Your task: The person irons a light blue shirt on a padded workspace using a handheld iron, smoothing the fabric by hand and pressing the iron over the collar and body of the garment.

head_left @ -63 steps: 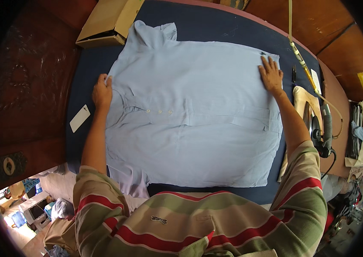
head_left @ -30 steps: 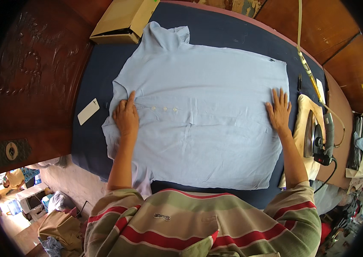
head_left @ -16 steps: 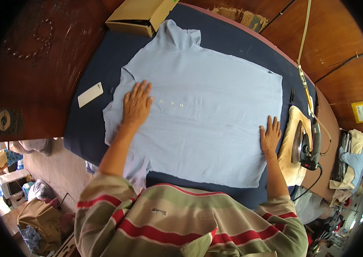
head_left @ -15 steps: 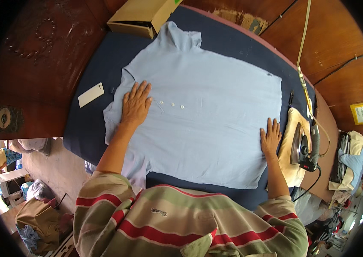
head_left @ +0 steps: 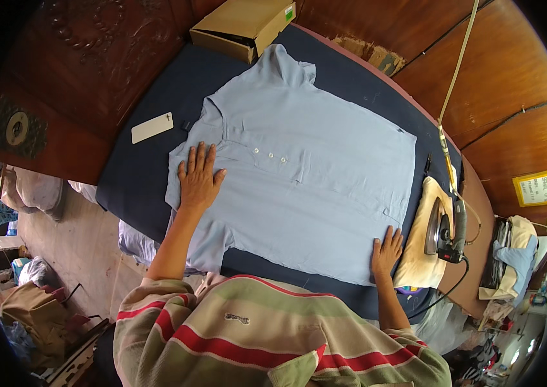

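The left hand [head_left: 199, 180] lies flat on the light-blue shirt [head_left: 325, 161] below its neckline, thumb apart from the fingers, gripping nothing. The right hand [head_left: 386, 255] is likewise open and flat, at the hem's near corner. Between them the shirt lies spread on the dark-blue desk [head_left: 138, 164], collar to the left, three pale buttons [head_left: 271, 155] down its placket. Right of the hem, an iron [head_left: 438, 232] rests on a cream pad [head_left: 416, 263]. A white tag [head_left: 152, 128] lies left of the collar; a cardboard box [head_left: 238, 26] sits beyond the far sleeve.
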A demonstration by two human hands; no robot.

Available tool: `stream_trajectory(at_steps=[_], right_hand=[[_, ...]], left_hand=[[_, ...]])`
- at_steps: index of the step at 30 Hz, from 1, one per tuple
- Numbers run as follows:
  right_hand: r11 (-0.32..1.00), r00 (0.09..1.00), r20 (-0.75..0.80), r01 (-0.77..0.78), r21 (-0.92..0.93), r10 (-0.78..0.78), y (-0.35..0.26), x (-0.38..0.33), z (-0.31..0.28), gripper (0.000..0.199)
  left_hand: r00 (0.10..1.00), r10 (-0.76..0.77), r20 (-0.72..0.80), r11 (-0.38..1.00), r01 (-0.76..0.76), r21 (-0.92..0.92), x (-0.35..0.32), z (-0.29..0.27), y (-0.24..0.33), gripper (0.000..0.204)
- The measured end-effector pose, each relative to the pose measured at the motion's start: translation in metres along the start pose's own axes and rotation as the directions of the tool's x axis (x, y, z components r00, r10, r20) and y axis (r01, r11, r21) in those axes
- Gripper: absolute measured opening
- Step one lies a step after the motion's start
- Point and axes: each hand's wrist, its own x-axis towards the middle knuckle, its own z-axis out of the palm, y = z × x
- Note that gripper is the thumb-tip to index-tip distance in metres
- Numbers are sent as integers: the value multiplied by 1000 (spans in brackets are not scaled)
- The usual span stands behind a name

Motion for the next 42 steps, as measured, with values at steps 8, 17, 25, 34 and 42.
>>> stream_trajectory(at_steps=[8, 17, 25, 34, 42], right_hand=[[963, 979, -107, 145, -227, -173, 75, -4, -18, 66], [910, 980, -184, -144, -390, 76, 203, 168, -136, 62], [736, 854, 296, -519, 436, 427, 234, 171, -146, 37], [983, 983, -185, 45, 179, -11, 145, 152, -152, 41], [936, 940, 77, 318, 151, -332, -92, 194, -163, 55]], left_hand=[[818, -550, -169, 830, 558, -5, -36, 7, -42, 49], [795, -594, -125, 803, 576, -150, -34, -20, -49, 30], [904, -403, -145, 913, 387, -127, 67, -38, -29, 40], [951, -157, 265, 906, 246, -344, 168, -3, -69, 26], [958, -261, -121, 961, 245, -129, 122, -14, 6, 30]])
